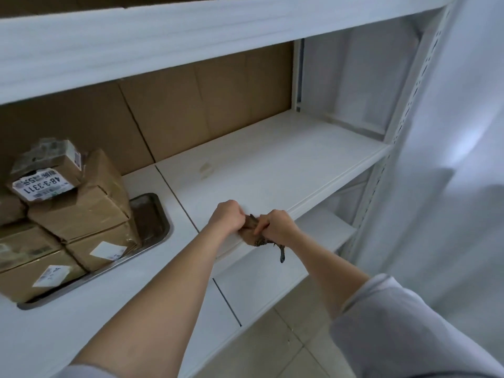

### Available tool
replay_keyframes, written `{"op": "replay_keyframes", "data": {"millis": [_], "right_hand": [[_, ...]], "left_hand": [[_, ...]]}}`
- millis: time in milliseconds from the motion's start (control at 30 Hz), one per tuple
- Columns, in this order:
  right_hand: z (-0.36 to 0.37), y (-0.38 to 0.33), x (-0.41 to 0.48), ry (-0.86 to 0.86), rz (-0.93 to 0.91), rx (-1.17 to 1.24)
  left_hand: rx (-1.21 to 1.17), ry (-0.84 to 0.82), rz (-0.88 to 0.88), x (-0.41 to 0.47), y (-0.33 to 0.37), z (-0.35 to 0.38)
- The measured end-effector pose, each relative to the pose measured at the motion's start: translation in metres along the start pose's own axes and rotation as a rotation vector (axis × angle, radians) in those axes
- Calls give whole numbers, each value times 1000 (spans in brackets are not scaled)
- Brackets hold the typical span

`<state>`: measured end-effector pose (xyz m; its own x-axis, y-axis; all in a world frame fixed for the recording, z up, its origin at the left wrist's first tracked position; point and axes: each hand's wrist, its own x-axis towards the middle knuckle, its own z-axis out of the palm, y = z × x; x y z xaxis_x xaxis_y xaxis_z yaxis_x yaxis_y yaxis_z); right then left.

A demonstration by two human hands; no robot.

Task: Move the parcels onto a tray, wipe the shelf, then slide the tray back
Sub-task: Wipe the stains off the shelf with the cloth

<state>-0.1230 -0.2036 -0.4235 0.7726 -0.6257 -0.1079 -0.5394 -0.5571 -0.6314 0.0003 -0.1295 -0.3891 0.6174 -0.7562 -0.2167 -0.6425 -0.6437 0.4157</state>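
Observation:
My left hand (227, 216) and my right hand (275, 225) are both closed on a small brown cloth (252, 236) at the front edge of the white shelf (272, 165). A dark strand of the cloth hangs below my right wrist. To the left, a metal tray (152, 222) rests on the shelf with several cardboard parcels (81, 211) stacked on it. The topmost small parcel (46, 173) carries a label reading 48-3-3311.
Brown cardboard panels (191, 105) line the back of the shelf. Another white shelf board (136, 45) runs above, and a lower shelf (272, 274) sits beneath. A perforated upright post (401, 137) stands at the right, with pale plastic sheeting (463, 159) beyond it. Tiled floor (272, 350) lies below.

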Motion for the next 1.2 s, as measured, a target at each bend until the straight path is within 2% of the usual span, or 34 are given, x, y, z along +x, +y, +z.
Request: {"op": "replay_keyframes", "data": {"millis": [200, 400, 600, 733, 833, 900, 967, 1033, 1133, 1200], "right_hand": [[-39, 49, 23, 24, 74, -115], [-73, 91, 50, 75, 196, -161], [-118, 137, 83, 126, 283, -154], [-126, 136, 104, 131, 296, -173], [-119, 114, 120, 55, 188, -200], [-108, 90, 130, 7, 111, -61], [-96, 66, 134, -6, 74, 215], [-79, 35, 137, -15, 36, 464], [-58, -13, 140, -123, 24, 753], [-47, -36, 144, -172, 51, 847]], "left_hand": [[-42, -91, 232, 21, 70, 24], [-9, -229, 248, 53, 124, 53], [-2, -245, 288, 100, 183, 77], [-97, -165, 219, 113, 187, 81], [-275, -58, 67, 112, 167, 69], [-203, 44, -31, 110, 146, 50], [-168, 172, -117, 104, 124, 33], [-279, 268, -210, 97, 97, 13], [-682, 321, -365, 90, 60, -12], [-794, 436, -364, 87, 36, -25]]}}
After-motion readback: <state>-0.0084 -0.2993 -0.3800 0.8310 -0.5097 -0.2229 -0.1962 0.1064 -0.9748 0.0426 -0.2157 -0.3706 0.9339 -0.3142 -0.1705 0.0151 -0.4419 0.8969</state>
